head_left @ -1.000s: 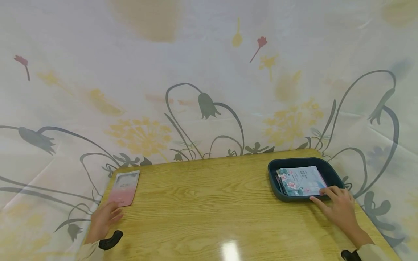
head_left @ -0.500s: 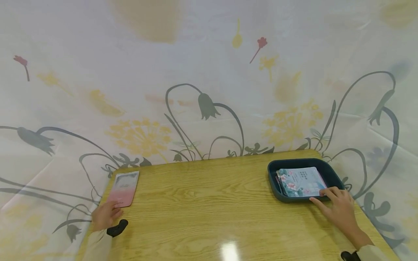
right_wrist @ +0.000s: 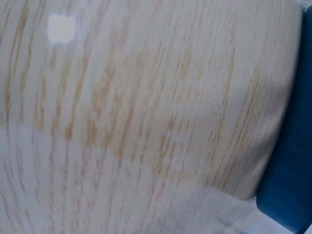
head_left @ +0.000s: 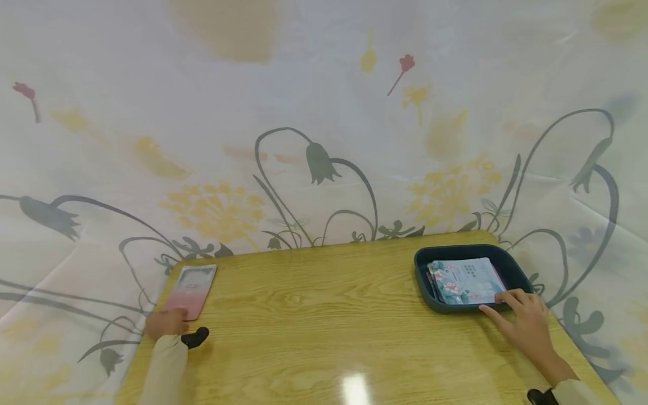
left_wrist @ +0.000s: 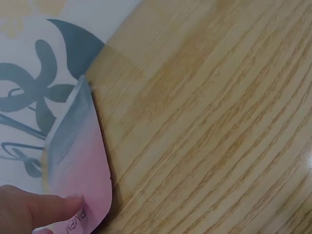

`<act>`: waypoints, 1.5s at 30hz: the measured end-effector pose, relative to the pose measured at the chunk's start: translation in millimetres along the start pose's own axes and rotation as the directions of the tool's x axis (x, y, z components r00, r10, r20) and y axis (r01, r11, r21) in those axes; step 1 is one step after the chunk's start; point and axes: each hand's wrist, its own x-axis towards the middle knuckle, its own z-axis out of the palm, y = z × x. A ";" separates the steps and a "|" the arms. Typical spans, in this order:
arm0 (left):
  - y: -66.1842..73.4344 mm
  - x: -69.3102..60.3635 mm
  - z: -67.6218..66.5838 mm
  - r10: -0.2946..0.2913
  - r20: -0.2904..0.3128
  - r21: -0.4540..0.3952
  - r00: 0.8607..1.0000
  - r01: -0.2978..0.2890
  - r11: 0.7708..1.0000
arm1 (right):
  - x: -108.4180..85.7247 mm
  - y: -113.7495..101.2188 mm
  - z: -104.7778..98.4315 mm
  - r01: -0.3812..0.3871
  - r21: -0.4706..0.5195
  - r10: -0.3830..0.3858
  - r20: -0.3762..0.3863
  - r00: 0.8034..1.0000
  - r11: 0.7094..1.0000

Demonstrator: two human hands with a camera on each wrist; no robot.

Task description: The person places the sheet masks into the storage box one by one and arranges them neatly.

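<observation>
At the table's left edge lies a flat pink-and-grey sheet mask packet [head_left: 196, 288], marked PMPM in the left wrist view. My left hand [head_left: 166, 324] is at its near end; in the left wrist view one finger [left_wrist: 56, 208] lies on top and another fingertip barely shows below, so it seems to pinch the packet. On the right, a dark blue tray [head_left: 424, 292] holds a small stack of packets, the top one pale with flowers [head_left: 468, 281]. With thumb outside and fingers over the near rim, my right hand [head_left: 526, 323] grips the tray.
A wooden table [head_left: 314, 315] spans the space between both hands. Behind and beside it hangs a pale cloth [head_left: 324, 112] printed with flowers. The tray stands near the table's right edge. Light glares on the near part of the tabletop.
My left hand has moved slightly forward and right, turning so its fingers come over the packet's near end. The right hand and the tray stay as they were.
</observation>
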 end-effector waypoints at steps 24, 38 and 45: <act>-3.7 4.9 14.3 0.275 -0.029 0.007 0.961 -0.275 0.961 | 2.8 0.2 -1.7 -0.002 0.008 0.002 -0.005 1.000 1.000; 15.2 3.7 15.7 0.146 0.426 -0.269 0.893 -0.029 0.963 | 2.6 -0.4 -2.0 -0.001 0.009 0.001 -0.003 1.000 1.000; 19.5 -1.0 29.5 0.192 0.486 -0.332 0.853 -0.022 0.943 | 0.2 1.8 0.0 0.003 -0.003 -0.003 0.002 1.000 1.000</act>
